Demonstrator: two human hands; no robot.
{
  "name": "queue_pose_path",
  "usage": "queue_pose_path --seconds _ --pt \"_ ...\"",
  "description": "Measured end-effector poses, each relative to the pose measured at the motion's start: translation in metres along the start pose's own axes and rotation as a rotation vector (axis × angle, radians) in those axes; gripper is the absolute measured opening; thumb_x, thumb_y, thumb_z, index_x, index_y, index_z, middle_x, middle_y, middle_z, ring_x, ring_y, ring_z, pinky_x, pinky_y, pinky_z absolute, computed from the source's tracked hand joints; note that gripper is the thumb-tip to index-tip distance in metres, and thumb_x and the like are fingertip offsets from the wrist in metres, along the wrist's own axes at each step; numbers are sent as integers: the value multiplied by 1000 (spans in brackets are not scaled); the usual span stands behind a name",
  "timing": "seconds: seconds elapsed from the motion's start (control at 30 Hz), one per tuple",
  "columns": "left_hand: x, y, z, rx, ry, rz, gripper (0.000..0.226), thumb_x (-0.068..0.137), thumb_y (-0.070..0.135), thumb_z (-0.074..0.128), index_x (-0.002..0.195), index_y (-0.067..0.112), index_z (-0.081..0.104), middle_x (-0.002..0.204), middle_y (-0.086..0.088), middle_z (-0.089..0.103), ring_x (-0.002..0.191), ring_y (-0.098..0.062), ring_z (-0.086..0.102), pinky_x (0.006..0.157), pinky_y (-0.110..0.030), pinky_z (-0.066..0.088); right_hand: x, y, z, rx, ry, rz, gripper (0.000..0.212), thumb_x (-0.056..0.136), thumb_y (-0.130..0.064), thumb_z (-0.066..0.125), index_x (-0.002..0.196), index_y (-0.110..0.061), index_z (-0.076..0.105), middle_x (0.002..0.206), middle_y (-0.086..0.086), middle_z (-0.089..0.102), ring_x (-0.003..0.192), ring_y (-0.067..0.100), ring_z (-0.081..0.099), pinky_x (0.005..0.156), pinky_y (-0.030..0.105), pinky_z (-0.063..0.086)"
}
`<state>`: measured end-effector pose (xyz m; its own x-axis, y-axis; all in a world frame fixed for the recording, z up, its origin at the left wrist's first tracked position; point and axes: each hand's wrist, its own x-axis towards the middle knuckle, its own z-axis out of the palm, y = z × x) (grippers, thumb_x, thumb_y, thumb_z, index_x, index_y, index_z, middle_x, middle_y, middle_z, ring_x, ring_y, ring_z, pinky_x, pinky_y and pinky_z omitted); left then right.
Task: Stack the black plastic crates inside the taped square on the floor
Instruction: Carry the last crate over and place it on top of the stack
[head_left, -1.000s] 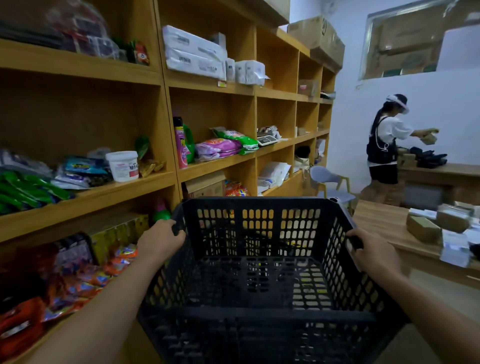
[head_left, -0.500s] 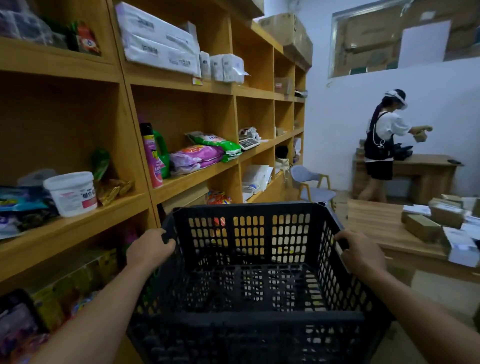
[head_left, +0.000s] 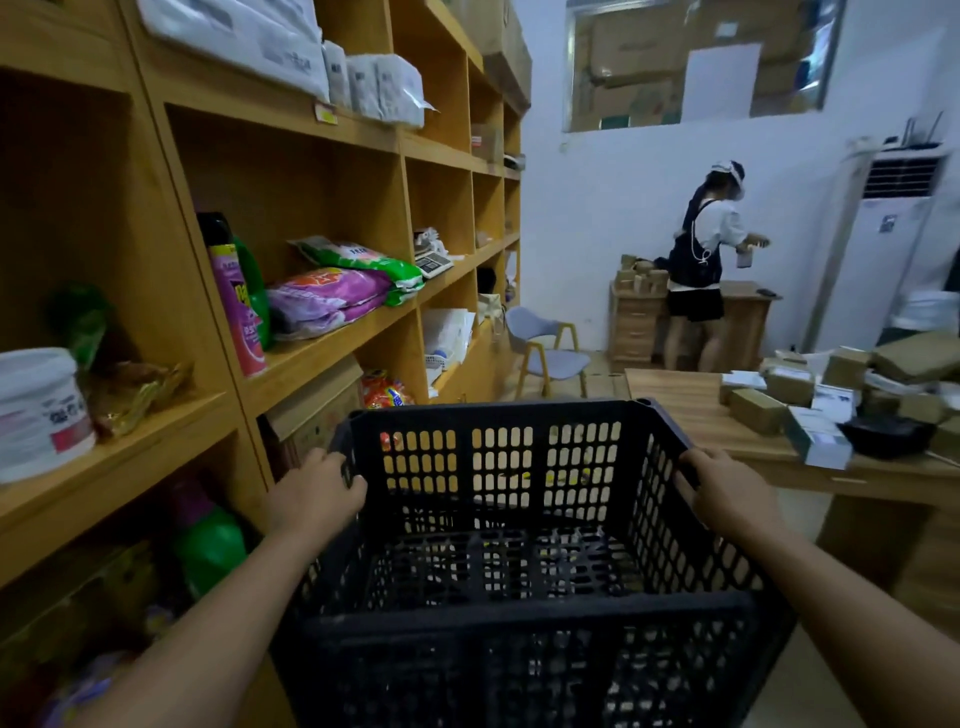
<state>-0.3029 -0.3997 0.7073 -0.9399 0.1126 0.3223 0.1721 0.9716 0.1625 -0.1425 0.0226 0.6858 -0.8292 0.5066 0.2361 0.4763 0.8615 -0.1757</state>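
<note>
I carry one black plastic crate (head_left: 498, 618) with perforated walls in front of me, held up off the floor, its inside empty. My left hand (head_left: 311, 499) grips the rim of its left wall. My right hand (head_left: 727, 493) grips the rim of its right wall. No taped square on the floor shows in this view, and no other crate is visible.
Tall wooden shelves (head_left: 332, 343) full of goods run close along my left. A low wooden table (head_left: 696, 410) with small boxes stands at the right. A grey chair (head_left: 545, 353) sits ahead, and a person (head_left: 701, 260) stands at a desk by the far wall.
The view has advanced along the shelves and turned a little right, with the crate still carried between both hands. An air-conditioner unit has come into sight at the far right.
</note>
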Motion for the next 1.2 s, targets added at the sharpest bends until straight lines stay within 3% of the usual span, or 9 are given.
queue_pose_path --seconds 0.2,0.33,0.43,0.53,0.6,0.7,0.8,1.0,1.2 --pt "-10 2 -1 108 -72 42 49 91 47 48 133 23 50 138 -1 47 114 -23 54 71 -31 48 -14 2 -2 -95 -125 15 70 85 -13 57 147 -30 27 155 0 24 108 23 60 71 32 55" --pt "-23 1 1 185 -201 14 76 88 36 60 150 19 20 160 -2 15 130 -28 42 85 -35 51 -24 3 2 -145 -110 35 74 89 -14 56 149 -28 15 158 8 16 102 26 64 68 34 56" --pt "-37 1 3 225 -212 -21 87 90 23 60 154 18 2 163 -4 -1 130 -28 42 85 -33 52 -26 2 -1 -203 -118 14 82 86 -10 55 151 -29 8 159 12 15 106 30 62 70 36 55" --pt "-45 -1 4 285 -207 -68 87 91 8 52 154 16 -8 162 -12 2 113 -27 56 69 -30 51 -27 1 -3 -219 -130 -8 76 90 -11 51 152 -28 10 157 14 18 109 31 60 70 36 52" --pt "-49 -2 5 297 -208 -70 87 91 2 49 154 16 -10 158 -17 15 102 -26 61 63 -29 49 -28 0 -4 -224 -132 -14 73 91 -10 50 151 -27 11 154 15 23 106 31 60 68 35 50" --pt "-49 -4 5 274 -204 -81 87 91 3 49 154 19 -9 149 -15 32 99 -25 61 64 -30 49 -30 -1 -6 -198 -101 -37 65 93 -10 49 148 -23 19 136 14 40 99 28 61 68 33 52" --pt "-47 -4 3 238 -218 -99 89 90 4 52 154 22 -8 151 -15 30 101 -26 61 68 -31 51 -29 0 -7 -180 -82 -43 58 94 -11 46 146 -21 24 120 9 46 95 26 62 74 34 55" --pt "-32 -8 -9 178 -221 -82 87 91 6 54 155 22 -2 148 -15 33 111 -30 57 79 -36 51 -23 -8 -15 -173 -65 -65 53 93 -13 43 144 -20 28 126 12 48 100 28 63 74 35 53" --pt "12 -28 -14 162 -213 -39 87 90 8 55 154 24 -2 153 -14 27 110 -31 58 75 -36 50 -11 -36 -17 -177 -40 -6 42 93 -16 46 135 -19 39 120 11 49 97 29 61 68 35 47"
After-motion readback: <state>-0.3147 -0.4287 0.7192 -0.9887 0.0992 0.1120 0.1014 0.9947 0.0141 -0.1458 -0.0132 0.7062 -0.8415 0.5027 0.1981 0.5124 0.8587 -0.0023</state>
